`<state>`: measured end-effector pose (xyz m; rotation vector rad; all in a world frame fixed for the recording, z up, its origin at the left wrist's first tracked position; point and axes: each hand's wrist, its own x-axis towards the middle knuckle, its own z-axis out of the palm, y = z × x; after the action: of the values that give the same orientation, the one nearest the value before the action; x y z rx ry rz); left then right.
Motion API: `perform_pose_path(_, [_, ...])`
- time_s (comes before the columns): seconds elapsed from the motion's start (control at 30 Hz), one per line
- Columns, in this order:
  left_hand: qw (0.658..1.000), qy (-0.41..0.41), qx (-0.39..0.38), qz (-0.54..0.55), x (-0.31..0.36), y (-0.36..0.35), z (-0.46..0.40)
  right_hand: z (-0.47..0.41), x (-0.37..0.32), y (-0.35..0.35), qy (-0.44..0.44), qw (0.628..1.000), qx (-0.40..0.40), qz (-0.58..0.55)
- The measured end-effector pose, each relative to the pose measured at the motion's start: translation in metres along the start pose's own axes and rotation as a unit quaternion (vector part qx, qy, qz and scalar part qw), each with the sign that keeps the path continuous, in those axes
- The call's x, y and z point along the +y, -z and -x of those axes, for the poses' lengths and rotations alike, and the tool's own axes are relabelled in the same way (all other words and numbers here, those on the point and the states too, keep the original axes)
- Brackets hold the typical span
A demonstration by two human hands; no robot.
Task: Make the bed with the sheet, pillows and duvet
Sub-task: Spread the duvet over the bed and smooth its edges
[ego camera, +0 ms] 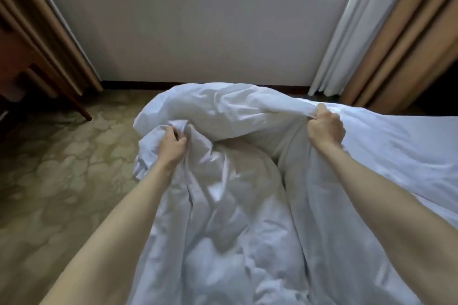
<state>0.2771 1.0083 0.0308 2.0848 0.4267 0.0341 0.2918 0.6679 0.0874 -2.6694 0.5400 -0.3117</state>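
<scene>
A white, crumpled duvet (223,205) fills the middle of the head view, bunched up and hanging down toward me. My left hand (171,146) grips a gathered fold of it at the left. My right hand (324,127) clenches another fold at the right, held slightly higher. Between the hands the duvet's upper part (213,109) is raised in a puffed roll. The bed (409,146), covered in a smooth white sheet, lies to the right, partly under the duvet. No pillows are visible.
Patterned beige carpet (62,181) covers the floor at the left. A wooden piece of furniture with a slanted leg (74,101) stands at far left. Beige curtains (396,44) hang on both sides of a white wall (198,32) ahead.
</scene>
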Motion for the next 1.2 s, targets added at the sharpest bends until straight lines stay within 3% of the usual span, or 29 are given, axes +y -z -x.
perform_pose_path(0.13, [0.980,0.134,-0.139,-0.052,-0.028,-0.025,0.028,0.017,0.007,-0.005,0.047,0.997,-0.055,0.033])
perform_pose_path(0.23, [0.970,0.178,-0.066,-0.152,-0.030,-0.039,0.056,0.026,0.014,-0.001,0.040,0.995,-0.091,0.032])
perform_pose_path(0.3, [0.975,0.141,-0.034,-0.170,-0.025,-0.047,0.080,0.030,0.018,0.004,0.036,0.990,-0.129,0.034])
perform_pose_path(0.43, [0.985,0.027,-0.079,-0.151,-0.006,-0.069,0.128,0.046,0.025,0.020,0.057,0.982,-0.181,-0.009])
perform_pose_path(0.77, [0.994,-0.097,-0.058,0.008,0.082,-0.063,0.223,0.128,0.074,0.134,0.088,0.982,-0.076,-0.148])
perform_pose_path(1.0, [0.989,-0.124,-0.074,0.044,0.122,-0.083,0.336,0.202,0.182,0.222,0.078,0.981,-0.037,-0.173])
perform_pose_path(1.2, [0.980,-0.146,-0.129,0.029,0.149,-0.158,0.471,0.254,0.325,0.302,0.043,0.981,-0.021,-0.187])
